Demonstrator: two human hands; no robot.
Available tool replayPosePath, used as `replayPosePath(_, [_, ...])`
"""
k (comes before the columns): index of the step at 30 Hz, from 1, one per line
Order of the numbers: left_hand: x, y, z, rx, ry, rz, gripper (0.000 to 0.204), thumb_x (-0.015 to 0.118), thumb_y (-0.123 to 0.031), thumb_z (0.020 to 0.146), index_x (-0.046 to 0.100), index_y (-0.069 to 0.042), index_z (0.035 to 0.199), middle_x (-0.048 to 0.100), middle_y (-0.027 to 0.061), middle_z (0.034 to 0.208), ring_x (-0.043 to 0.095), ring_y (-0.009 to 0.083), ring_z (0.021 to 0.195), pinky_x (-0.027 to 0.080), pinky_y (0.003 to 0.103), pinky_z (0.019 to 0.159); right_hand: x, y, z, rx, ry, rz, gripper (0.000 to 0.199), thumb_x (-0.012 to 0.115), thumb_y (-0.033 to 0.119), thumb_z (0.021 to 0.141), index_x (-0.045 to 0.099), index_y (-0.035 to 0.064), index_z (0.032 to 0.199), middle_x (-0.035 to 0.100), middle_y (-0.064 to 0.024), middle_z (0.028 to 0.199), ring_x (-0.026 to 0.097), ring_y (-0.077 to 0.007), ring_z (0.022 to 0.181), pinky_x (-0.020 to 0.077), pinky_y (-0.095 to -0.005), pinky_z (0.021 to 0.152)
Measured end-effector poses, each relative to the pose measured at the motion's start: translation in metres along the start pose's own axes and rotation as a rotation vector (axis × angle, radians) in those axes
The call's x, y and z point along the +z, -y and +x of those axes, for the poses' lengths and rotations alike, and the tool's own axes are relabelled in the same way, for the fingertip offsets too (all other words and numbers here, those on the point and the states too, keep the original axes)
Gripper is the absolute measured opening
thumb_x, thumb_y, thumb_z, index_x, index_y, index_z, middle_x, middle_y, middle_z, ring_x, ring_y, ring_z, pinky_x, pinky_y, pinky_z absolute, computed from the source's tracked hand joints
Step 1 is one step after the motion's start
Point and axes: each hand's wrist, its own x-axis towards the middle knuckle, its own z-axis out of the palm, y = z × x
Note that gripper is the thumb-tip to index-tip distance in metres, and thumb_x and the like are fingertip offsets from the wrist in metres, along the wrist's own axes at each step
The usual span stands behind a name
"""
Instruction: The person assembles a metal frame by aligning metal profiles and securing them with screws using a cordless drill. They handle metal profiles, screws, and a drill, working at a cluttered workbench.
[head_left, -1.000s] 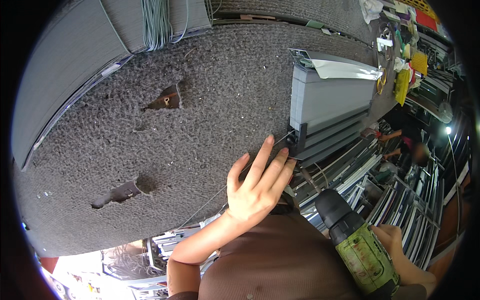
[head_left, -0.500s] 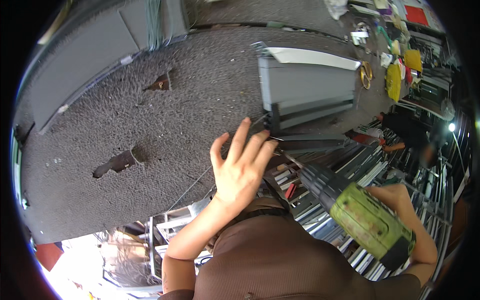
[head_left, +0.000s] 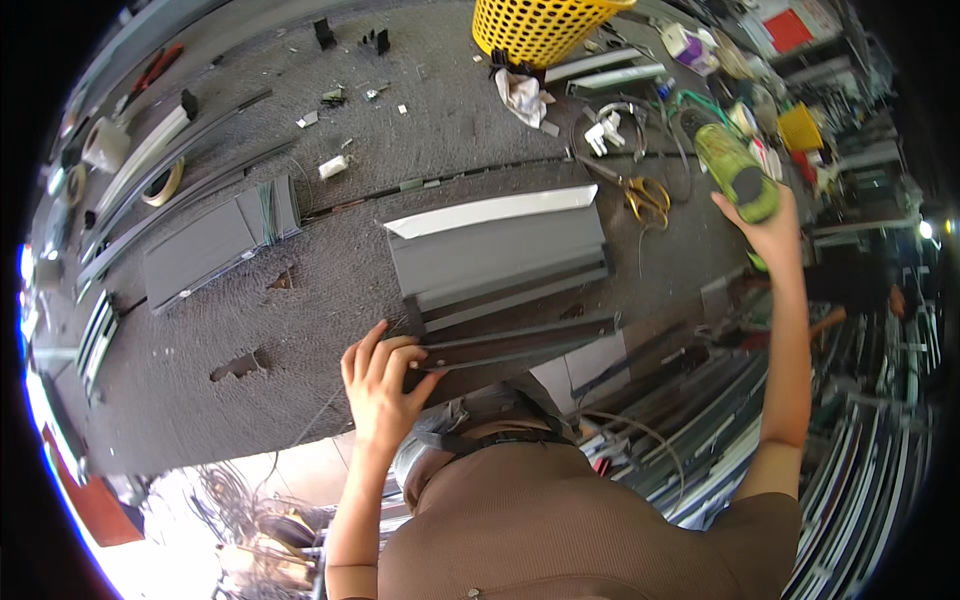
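Observation:
My left hand (head_left: 383,385) is at the near edge of the worktable, its fingers and thumb curled about the left end of a long dark rail (head_left: 520,345). Just beyond this rail lies a stack of grey slats (head_left: 500,250) topped by a white strip (head_left: 490,210). Far out to the right, my right hand (head_left: 772,225) grips a green cordless drill (head_left: 735,165), its dark front end pointing away from me toward the clutter. The drill's handle is mostly hidden by my hand.
Gold-handled scissors (head_left: 648,200) lie right of the slats. A yellow basket (head_left: 540,30) and white cloth (head_left: 523,98) stand at the back. Tied grey slats (head_left: 220,240), a tape roll (head_left: 163,185) and long rails occupy the left. Metal profiles (head_left: 850,500) fill the lower right.
My right hand has swung the drill from the rail's end near my body out to the far right. My left hand stays at the rail's left end. The view now takes in more table.

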Motion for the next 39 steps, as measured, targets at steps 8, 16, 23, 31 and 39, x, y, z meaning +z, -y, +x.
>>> replayPosePath(8, [0.006,-0.049,-0.008,-0.022,-0.166,0.198,0.069,0.095,-0.039,0.060,0.060,-0.014,0.114,0.062,0.0069,0.119,0.055,0.0342,0.126,0.040,0.052,0.106,0.120,-0.140,0.071,0.149,0.039,-0.077,0.065,0.086,0.011,0.072,0.066,0.0087,0.134,0.073,-0.0202,0.115,0.071,-0.0372,0.105,0.0550,-0.0449,0.089])
replayPosePath(16, [0.038,-0.102,0.017,0.101,0.029,0.349,0.052,0.080,-0.043,0.073,0.076,-0.022,0.120,0.067,-0.0027,0.111,0.061,0.0229,0.104,0.046,0.042,0.094,0.093,-0.012,-0.091,-0.368,0.379,0.589,0.030,0.080,0.018,0.085,0.073,0.0062,0.111,0.071,-0.0135,0.113,0.067,-0.0309,0.102,0.0519,-0.0446,0.091])
replayPosePath(23, [0.046,-0.095,0.024,0.115,-0.164,0.316,0.048,0.083,-0.047,0.071,0.078,-0.018,0.109,0.063,0.0019,0.104,0.060,0.0235,0.097,0.047,0.040,0.087,0.138,0.047,-0.152,-0.694,0.184,0.462,0.058,0.082,0.027,0.082,0.066,0.0161,0.137,0.055,-0.0118,0.145,0.054,-0.0306,0.128,0.0418,-0.0448,0.106])
replayPosePath(31, [0.040,-0.096,0.016,-0.094,-0.130,0.534,0.054,0.086,-0.044,0.072,0.066,-0.016,0.113,0.060,0.0038,0.117,0.058,0.0281,0.107,0.042,0.043,0.095,0.152,0.051,-0.137,-0.792,0.122,0.348,0.057,0.078,0.026,0.085,0.064,0.0183,0.140,0.053,-0.0101,0.150,0.054,-0.0274,0.125,0.0428,-0.0408,0.105])
replayPosePath(39, [0.029,-0.090,0.010,0.065,0.071,0.302,0.054,0.086,-0.040,0.068,0.071,-0.021,0.116,0.061,0.0030,0.118,0.061,0.0260,0.106,0.044,0.044,0.095,0.142,0.042,-0.137,-0.826,0.344,0.403,0.063,0.080,0.015,0.081,0.062,0.0115,0.142,0.057,-0.0083,0.132,0.057,-0.0240,0.104,0.0485,-0.0382,0.091])
